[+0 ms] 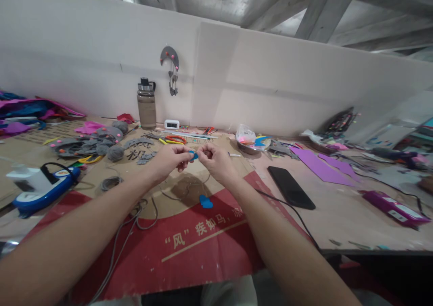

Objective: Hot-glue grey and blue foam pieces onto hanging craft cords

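Above the cardboard sheet [216, 256], my left hand [172, 160] pinches a small blue felt piece [193, 155] between thumb and fingertips. My right hand [216, 162] is closed in a pinch right beside that piece, its fingertips almost meeting the left ones. What the right fingers grip is too small to make out. A thin grey cord [184, 194] runs in loops over the cardboard below the hands. Lying flat on the red part, a second blue felt piece [205, 201] has a rounded, heart-like outline.
A phone [291, 187] and purple felt [321, 164] lie right of my arms. Grey felt scraps and yarn [115, 153] are at left, near a blue power strip [47, 193]. A bottle [146, 105] stands by the wall; a bowl [252, 149] sits at the back.
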Demonstrator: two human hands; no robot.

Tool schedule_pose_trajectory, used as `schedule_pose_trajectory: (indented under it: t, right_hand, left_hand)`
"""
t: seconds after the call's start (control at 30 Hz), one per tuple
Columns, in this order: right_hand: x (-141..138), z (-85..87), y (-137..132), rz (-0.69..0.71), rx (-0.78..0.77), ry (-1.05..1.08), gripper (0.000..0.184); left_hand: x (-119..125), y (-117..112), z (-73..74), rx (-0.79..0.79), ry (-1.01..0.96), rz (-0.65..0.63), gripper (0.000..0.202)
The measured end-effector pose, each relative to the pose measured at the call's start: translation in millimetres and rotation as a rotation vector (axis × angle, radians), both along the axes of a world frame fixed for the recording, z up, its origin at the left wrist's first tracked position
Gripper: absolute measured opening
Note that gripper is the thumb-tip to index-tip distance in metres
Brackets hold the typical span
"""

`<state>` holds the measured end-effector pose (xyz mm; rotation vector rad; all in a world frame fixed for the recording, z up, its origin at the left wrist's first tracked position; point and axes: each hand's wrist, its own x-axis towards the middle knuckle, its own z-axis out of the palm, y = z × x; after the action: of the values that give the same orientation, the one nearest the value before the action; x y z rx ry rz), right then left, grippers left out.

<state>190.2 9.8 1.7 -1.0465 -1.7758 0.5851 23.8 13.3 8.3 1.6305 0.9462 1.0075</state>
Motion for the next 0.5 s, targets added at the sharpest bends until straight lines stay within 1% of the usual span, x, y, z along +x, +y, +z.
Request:
schedule_pose_trajectory:
  t: [0.1,0.27,0.37,0.5]
  right_hand:
    - [2.5,1.0,1.0,0.017,-0.033,0.010,0.017]
    - [4.9,1.1,1.7,0.034,-0.020,-0.017,0.012]
    - [5.6,0.1,2.0,0.014,0.018,-0.075,0.010]
    - [5.1,-1.0,1.9,-0.015,0.137,-0.180,0.007]
  left_hand:
    - [-0.8,2.3,-1.1,-0.093,-0.049,-0.073,0.019]
    - [-2.4,0.5,2.0,-0.152,-0.111,-0.134,0.025]
    - [-3.3,0.6,3.1,-0.133,-0.094,-0.107,0.024]
    - [-4.8,2.8,2.6,-0.018,0.049,-0.001,0.025]
